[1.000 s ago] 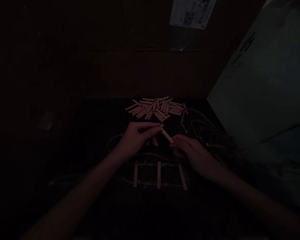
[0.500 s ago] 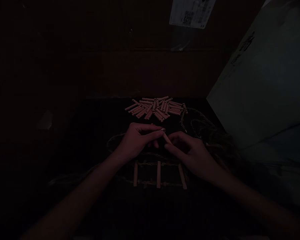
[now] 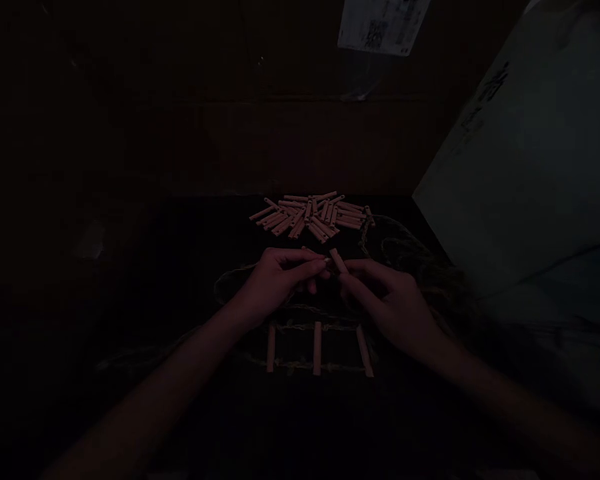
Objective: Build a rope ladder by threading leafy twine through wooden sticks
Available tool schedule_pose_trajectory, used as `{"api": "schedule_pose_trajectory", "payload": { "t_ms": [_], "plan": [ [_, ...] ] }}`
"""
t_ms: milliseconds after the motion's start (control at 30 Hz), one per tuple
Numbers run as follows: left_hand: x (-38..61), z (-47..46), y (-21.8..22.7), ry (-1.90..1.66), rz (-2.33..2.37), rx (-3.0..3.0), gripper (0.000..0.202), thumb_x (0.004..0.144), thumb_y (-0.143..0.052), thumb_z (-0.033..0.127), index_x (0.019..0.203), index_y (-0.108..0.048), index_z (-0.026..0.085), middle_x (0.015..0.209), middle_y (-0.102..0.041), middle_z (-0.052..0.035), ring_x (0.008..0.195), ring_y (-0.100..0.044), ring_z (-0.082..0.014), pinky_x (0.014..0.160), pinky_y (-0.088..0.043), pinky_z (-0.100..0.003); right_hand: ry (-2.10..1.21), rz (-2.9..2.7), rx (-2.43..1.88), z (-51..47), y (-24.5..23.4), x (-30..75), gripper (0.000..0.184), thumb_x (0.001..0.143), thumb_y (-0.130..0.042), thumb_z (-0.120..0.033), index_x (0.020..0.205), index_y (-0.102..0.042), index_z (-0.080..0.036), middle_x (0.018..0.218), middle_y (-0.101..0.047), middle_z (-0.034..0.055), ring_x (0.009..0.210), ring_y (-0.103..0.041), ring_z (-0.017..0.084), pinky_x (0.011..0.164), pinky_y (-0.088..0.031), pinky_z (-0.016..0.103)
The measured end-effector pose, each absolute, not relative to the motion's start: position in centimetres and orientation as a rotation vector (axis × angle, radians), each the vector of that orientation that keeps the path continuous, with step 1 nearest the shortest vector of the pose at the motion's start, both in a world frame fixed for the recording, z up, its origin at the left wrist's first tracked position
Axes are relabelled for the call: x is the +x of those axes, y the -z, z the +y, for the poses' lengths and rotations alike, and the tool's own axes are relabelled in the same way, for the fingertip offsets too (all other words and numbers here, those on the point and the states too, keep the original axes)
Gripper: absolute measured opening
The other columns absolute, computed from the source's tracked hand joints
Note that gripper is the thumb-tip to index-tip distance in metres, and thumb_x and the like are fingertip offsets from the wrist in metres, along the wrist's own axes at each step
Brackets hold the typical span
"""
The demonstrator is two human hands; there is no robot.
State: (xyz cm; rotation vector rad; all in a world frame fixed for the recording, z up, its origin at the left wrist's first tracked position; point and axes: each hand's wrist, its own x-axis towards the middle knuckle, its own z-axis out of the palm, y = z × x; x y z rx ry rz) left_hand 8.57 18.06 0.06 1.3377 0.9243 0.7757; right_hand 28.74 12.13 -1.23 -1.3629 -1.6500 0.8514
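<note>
Dark table (image 3: 190,227), loose wooden sticks (image 3: 310,217) beyond; left hand (image 3: 275,283), right hand (image 3: 390,303) pinching one stick (image 3: 337,261) together.

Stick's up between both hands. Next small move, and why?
I'd probably lower the wooden stick, held between the left hand and right hand, onto the twine beside the three sticks: they lie across it in a row, and it seems to run on leftward, though the light is dim.

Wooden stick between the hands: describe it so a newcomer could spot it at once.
Below the loose pile of pale wooden sticks, the left hand and right hand meet. The short wooden stick sits at their fingertips, the only one raised, unlike the three twine-tied sticks nearer the person.
</note>
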Motion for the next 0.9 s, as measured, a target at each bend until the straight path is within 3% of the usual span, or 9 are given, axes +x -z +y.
{"api": "schedule_pose_trajectory", "payload": {
  "t_ms": [367,900],
  "plan": [
    [8.60,17.95,-0.04,-0.796,0.898,1.228,0.014,0.082,-0.079,0.025,0.091,-0.081,0.015,0.083,-0.075,-0.0052,0.059,-0.058,-0.0061,0.057,-0.046,-0.018,-0.826,-1.704,-1.347,11.95,0.93,28.56,0.022,0.098,-0.061,-0.037,0.109,-0.072,-0.022,0.082,-0.073,0.0001,0.076,-0.068,0.016,0.073,-0.051,0.028],
    [8.75,18.06,-0.15,-0.836,0.943,1.237,0.012,0.081,-0.078,0.026,0.081,-0.080,0.014,0.071,-0.071,-0.0026,0.053,-0.056,-0.0062,0.052,-0.043,-0.018,-0.773,-1.713,-1.304,11.83,1.22,28.41,0.018,0.096,-0.063,-0.030,0.106,-0.073,-0.019,0.079,-0.073,-0.0020,0.071,-0.067,0.011,0.069,-0.051,0.022]
  ]
}}
